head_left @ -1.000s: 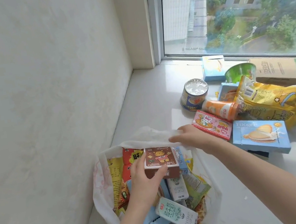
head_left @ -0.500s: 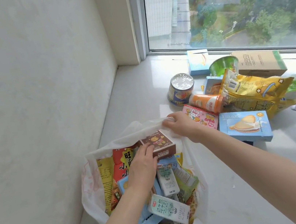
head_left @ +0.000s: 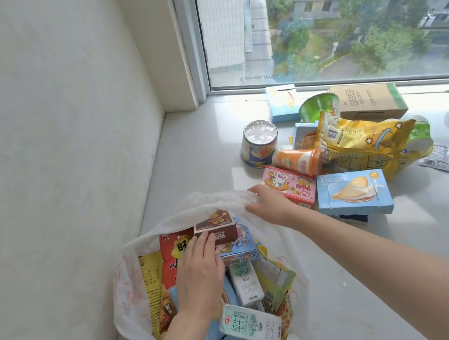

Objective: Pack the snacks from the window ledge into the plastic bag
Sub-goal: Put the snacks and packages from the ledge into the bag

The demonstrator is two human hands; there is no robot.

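The brown box has dropped into the plastic bag — our left hand presses it flat-fingered, right hand pinches the flimsy rim. Light, stiff carton; we'd grip its edges.

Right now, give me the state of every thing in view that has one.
plastic bag: open, nearly full, rim held up.
brown box: lying on top inside the bag.
left hand: flat, fingers straight, touching the brown box.
right hand: grips the bag's rim.
tin can: upright on the ledge, lidded.
orange bottle: on its side, capped.
pink box: closed, face up.
blue biscuit box: closed, face up.
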